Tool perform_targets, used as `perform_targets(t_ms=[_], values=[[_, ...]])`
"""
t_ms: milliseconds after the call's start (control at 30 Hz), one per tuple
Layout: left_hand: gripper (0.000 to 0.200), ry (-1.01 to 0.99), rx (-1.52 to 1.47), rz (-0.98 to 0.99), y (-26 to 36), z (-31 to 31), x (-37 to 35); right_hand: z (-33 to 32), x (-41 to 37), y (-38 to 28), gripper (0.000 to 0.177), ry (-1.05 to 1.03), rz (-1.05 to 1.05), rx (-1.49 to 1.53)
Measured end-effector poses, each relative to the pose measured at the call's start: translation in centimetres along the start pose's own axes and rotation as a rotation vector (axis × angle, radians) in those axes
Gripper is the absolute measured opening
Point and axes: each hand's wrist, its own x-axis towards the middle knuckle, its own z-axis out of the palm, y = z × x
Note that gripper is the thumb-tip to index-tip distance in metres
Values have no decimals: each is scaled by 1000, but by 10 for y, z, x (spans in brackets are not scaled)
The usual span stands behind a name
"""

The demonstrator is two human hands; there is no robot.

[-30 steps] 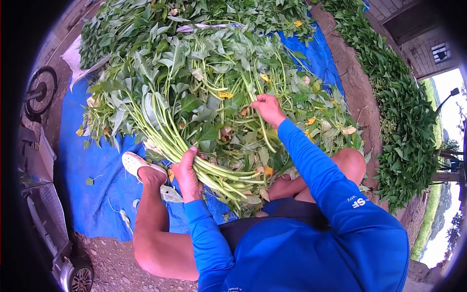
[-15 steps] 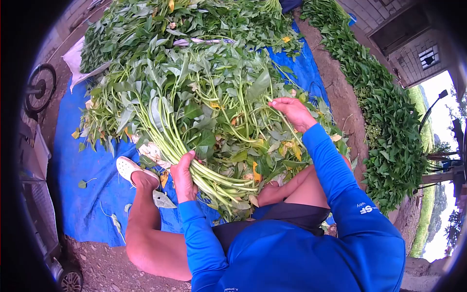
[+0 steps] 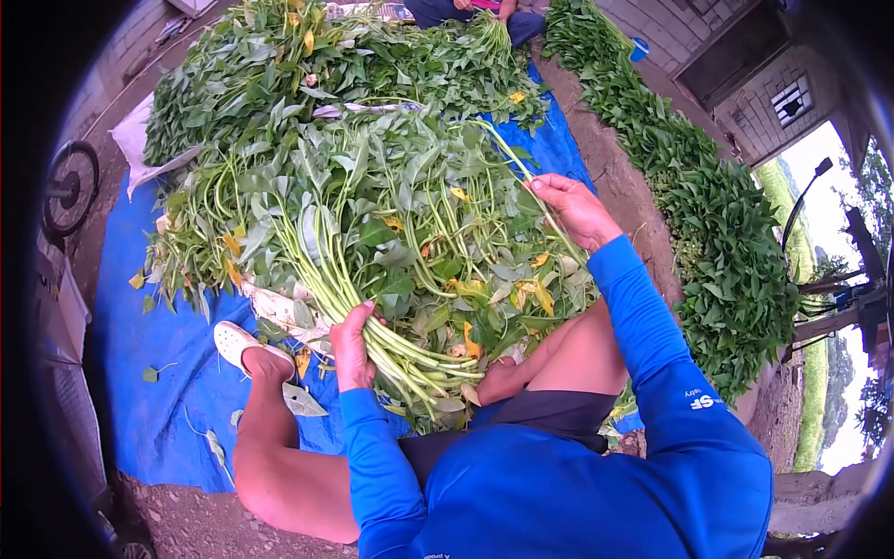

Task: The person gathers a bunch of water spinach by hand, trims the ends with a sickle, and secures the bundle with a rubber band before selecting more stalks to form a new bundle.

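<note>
My left hand [image 3: 353,347] is wrapped round a thick bunch of water spinach [image 3: 410,358], its bare stem ends pointing toward my lap and its leaves fanning out away from me. In my right hand [image 3: 575,214], thumb and fingers pinch a single long water spinach stem [image 3: 507,151], which slants across above the pile. Beneath both hands spreads a loose heap of water spinach [image 3: 438,210] with some yellow leaves mixed in.
A blue tarp [image 3: 168,373] lies under the heap, and a long row of leafy bunches [image 3: 717,242] runs along the right. Another person [image 3: 475,11] sits at the far end. A wheel [image 3: 70,191] stands at left; my white clog [image 3: 244,347] rests beside the heap.
My right hand has lifted a long stem from the heap, and its far end now rises past my fingers. My left hand keeps its grip on the bunch. The view has shifted slightly.
</note>
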Motion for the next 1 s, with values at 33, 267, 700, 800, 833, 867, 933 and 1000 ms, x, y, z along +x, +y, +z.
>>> perform_targets(t_ms=[33,267,700,800,833,867,933,1000], values=[[24,-5,0,-5,-4,-1,2,7,-3,-3,23,21,20,23],[24,-34,-57,-16,-39,2,10,80,-5,26,27,356,-589,-432],[36,-198,-519,-285,-110,-25,31,239,-45,190,23,-159,-2,-143],[43,141,-298,195,-112,4,18,246,-58,177,24,-146,40,-174],[49,140,-210,186,-113,4,20,247,-59,178,26,-176,43,-225],[47,72,-154,29,-108,-5,24,244,-58,181,27,-176,46,-165],[45,78,-161,-44,-96,-10,22,236,-66,188,30,-165,74,-34],[44,105,-147,23,-89,-5,20,220,-73,180,31,-154,215,-134]])
